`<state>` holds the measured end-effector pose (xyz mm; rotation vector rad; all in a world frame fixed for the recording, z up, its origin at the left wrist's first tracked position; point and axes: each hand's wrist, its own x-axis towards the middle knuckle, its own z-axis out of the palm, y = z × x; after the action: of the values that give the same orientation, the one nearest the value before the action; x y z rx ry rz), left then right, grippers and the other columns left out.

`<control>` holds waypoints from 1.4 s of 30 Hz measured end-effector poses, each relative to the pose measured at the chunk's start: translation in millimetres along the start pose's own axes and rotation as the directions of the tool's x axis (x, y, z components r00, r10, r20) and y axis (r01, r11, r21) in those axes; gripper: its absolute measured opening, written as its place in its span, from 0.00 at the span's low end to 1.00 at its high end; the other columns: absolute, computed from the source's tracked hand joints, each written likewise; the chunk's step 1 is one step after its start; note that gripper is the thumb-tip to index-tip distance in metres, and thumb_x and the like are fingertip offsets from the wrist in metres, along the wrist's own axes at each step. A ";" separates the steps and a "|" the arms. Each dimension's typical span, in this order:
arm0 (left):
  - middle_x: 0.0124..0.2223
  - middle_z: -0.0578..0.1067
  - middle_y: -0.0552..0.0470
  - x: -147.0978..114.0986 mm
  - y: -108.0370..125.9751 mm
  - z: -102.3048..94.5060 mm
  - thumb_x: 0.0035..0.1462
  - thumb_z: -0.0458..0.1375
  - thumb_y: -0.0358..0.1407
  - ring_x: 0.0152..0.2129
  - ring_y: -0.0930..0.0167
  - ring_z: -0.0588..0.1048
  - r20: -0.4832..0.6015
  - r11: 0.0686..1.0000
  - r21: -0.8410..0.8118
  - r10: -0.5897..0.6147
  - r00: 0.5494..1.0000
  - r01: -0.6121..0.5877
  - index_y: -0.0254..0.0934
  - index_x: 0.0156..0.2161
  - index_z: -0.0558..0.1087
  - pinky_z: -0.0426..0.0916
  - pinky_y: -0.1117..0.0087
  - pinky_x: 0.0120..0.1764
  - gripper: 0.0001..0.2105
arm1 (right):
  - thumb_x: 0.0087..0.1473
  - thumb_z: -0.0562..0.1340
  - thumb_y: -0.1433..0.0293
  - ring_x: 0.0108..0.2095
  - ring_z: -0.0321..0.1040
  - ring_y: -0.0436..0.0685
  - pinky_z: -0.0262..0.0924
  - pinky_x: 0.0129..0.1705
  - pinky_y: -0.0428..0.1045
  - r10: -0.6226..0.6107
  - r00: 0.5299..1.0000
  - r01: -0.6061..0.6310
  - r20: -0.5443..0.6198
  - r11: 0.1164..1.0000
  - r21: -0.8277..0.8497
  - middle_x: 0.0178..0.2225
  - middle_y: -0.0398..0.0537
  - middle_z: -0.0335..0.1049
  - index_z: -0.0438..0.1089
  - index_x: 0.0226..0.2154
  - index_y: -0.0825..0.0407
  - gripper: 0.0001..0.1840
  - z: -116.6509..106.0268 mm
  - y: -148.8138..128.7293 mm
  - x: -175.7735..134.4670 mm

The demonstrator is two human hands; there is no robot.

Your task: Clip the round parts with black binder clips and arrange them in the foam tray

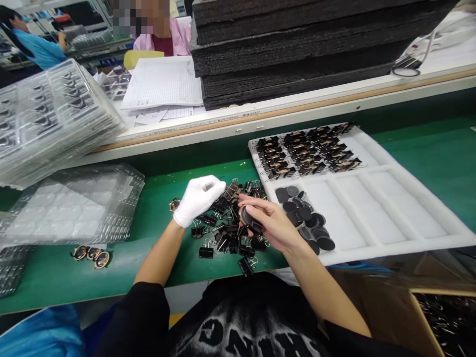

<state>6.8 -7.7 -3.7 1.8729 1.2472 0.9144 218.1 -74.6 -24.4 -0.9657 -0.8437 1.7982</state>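
Note:
My left hand, in a white glove, is closed with its fingertips at a blurred black binder clip. My bare right hand grips a round glasses frame with a dark disc against it; a black clip seems to be on its lower side, partly hidden by my fingers. Under and around both hands lies a loose heap of black binder clips. Right of my right hand, dark round lenses are piled in a white foam tray. Rows of clipped frames fill the tray's far part.
Stacked clear plastic trays stand on the green table at left, with more trays above. Tortoiseshell glasses frames lie near them. Black foam sheets and papers sit on the ledge. A box is at lower right.

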 end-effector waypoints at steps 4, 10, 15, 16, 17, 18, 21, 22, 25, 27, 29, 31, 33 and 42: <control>0.26 0.72 0.55 -11.8 11.6 8.4 0.63 0.57 0.42 0.23 0.75 0.68 0.036 0.975 0.109 0.189 0.981 -0.191 0.37 0.26 0.70 0.62 0.71 0.30 0.16 | 0.53 0.73 0.56 0.30 0.76 0.57 0.68 0.19 0.46 -0.047 0.994 0.051 0.102 0.998 -0.041 0.30 0.46 0.77 0.79 0.38 0.47 0.15 2.8 5.2 3.5; 0.29 0.77 0.57 -14.2 22.7 7.7 0.59 0.61 0.51 0.25 0.72 0.73 0.061 0.926 0.367 -0.116 0.991 0.086 0.40 0.37 0.74 0.61 0.71 0.28 0.16 | 0.58 0.69 0.65 0.41 0.77 0.56 0.74 0.42 0.53 -0.335 0.936 0.349 0.112 0.824 -0.446 0.41 0.47 0.80 0.80 0.41 0.47 0.07 -2.3 8.5 4.8; 0.33 0.79 0.54 -10.7 21.2 9.8 0.61 0.58 0.52 0.29 0.72 0.75 0.160 0.976 0.170 -0.161 0.974 0.134 0.39 0.36 0.76 0.66 0.72 0.31 0.17 | 0.60 0.67 0.66 0.38 0.76 0.56 0.69 0.38 0.52 -0.433 0.893 0.411 0.123 0.671 -0.617 0.38 0.47 0.79 0.81 0.41 0.47 0.08 -6.8 5.2 2.0; 0.34 0.80 0.53 -10.7 19.5 11.4 0.61 0.59 0.51 0.29 0.72 0.76 0.158 0.982 0.136 -0.148 0.976 0.127 0.39 0.38 0.76 0.67 0.72 0.32 0.16 | 0.60 0.67 0.66 0.38 0.76 0.57 0.69 0.38 0.53 -0.438 0.889 0.417 0.135 0.650 -0.635 0.38 0.47 0.80 0.81 0.41 0.47 0.08 -7.7 4.0 1.7; 0.35 0.80 0.53 -10.9 17.5 13.4 0.60 0.60 0.50 0.29 0.72 0.75 0.162 0.988 0.110 -0.127 0.979 0.110 0.39 0.40 0.77 0.67 0.72 0.32 0.15 | 0.60 0.67 0.66 0.39 0.76 0.57 0.69 0.39 0.53 -0.438 0.886 0.423 0.149 0.637 -0.644 0.38 0.47 0.80 0.81 0.41 0.47 0.07 -8.4 3.0 1.5; 0.34 0.80 0.53 -11.2 15.4 15.5 0.60 0.61 0.49 0.29 0.72 0.75 0.162 0.992 0.085 -0.101 0.982 0.088 0.39 0.40 0.77 0.68 0.72 0.32 0.15 | 0.60 0.67 0.66 0.40 0.76 0.57 0.70 0.40 0.53 -0.433 0.887 0.428 0.164 0.633 -0.645 0.39 0.46 0.80 0.81 0.41 0.46 0.07 -9.0 2.2 1.4; 0.32 0.78 0.53 -11.5 9.3 20.2 0.58 0.64 0.47 0.27 0.73 0.74 0.087 1.000 0.014 -0.025 0.996 0.024 0.37 0.36 0.78 0.68 0.73 0.32 0.14 | 0.60 0.67 0.66 0.42 0.76 0.57 0.71 0.45 0.55 -0.412 0.892 0.432 0.185 0.659 -0.616 0.39 0.46 0.80 0.81 0.41 0.46 0.07 -9.5 1.9 1.0; 0.32 0.78 0.52 -11.1 7.8 20.5 0.57 0.64 0.47 0.27 0.73 0.74 0.044 1.000 -0.009 -0.015 0.999 0.015 0.36 0.35 0.78 0.68 0.73 0.33 0.14 | 0.60 0.67 0.65 0.43 0.76 0.58 0.71 0.48 0.55 -0.413 0.894 0.430 0.175 0.680 -0.594 0.40 0.47 0.80 0.81 0.41 0.46 0.07 -9.3 2.6 0.4; 0.31 0.78 0.52 -9.0 5.6 16.1 0.57 0.65 0.47 0.27 0.73 0.73 -0.053 0.997 -0.071 -0.029 0.998 0.025 0.35 0.32 0.77 0.69 0.72 0.33 0.15 | 0.60 0.68 0.64 0.48 0.75 0.58 0.72 0.52 0.55 -0.430 0.898 0.415 0.094 0.758 -0.504 0.46 0.48 0.79 0.80 0.43 0.46 0.09 -9.1 5.5 -2.8; 0.28 0.76 0.54 -7.6 6.0 10.7 0.57 0.65 0.48 0.24 0.74 0.71 -0.072 0.994 -0.096 -0.055 0.996 0.048 0.35 0.31 0.77 0.67 0.73 0.30 0.16 | 0.59 0.69 0.64 0.47 0.77 0.57 0.73 0.51 0.55 -0.423 0.906 0.388 0.034 0.791 -0.473 0.48 0.48 0.78 0.79 0.45 0.45 0.10 -10.6 7.1 -5.2; 0.26 0.74 0.55 -7.0 7.3 6.7 0.57 0.65 0.47 0.21 0.75 0.69 -0.051 0.993 -0.101 -0.064 0.997 0.058 0.35 0.29 0.77 0.65 0.73 0.27 0.16 | 0.59 0.69 0.64 0.46 0.77 0.58 0.73 0.53 0.56 -0.406 0.914 0.346 -0.015 0.797 -0.496 0.47 0.48 0.79 0.78 0.46 0.45 0.12 -13.7 7.9 -6.5; 0.25 0.73 0.55 -7.5 8.9 6.3 0.58 0.65 0.47 0.21 0.76 0.67 -0.019 0.993 -0.106 -0.051 0.999 0.049 0.35 0.29 0.76 0.63 0.73 0.26 0.15 | 0.58 0.70 0.64 0.47 0.77 0.59 0.72 0.55 0.58 -0.396 0.917 0.310 -0.056 0.793 -0.524 0.45 0.48 0.80 0.79 0.45 0.46 0.12 -17.4 8.2 -5.9; 0.24 0.72 0.55 -8.8 10.4 9.6 0.58 0.65 0.46 0.21 0.76 0.67 -0.003 0.993 -0.112 -0.029 1.000 0.028 0.35 0.29 0.76 0.62 0.73 0.25 0.15 | 0.56 0.71 0.63 0.47 0.78 0.60 0.72 0.56 0.59 -0.396 0.915 0.297 -0.074 0.789 -0.538 0.45 0.48 0.81 0.79 0.45 0.47 0.13 -20.4 8.4 -4.0; 0.24 0.72 0.55 -12.1 10.2 20.7 0.59 0.64 0.47 0.21 0.76 0.67 0.023 0.993 -0.115 -0.013 1.000 0.015 0.35 0.28 0.75 0.62 0.73 0.25 0.16 | 0.50 0.74 0.63 0.46 0.78 0.60 0.73 0.47 0.54 -0.385 0.919 0.259 -0.091 0.760 -0.596 0.42 0.47 0.81 0.77 0.43 0.46 0.17 -22.2 9.5 -1.5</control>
<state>25.4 -25.4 -7.8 1.7773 1.1677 0.9358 234.3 -76.2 -42.3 -1.2685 -1.3690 1.1233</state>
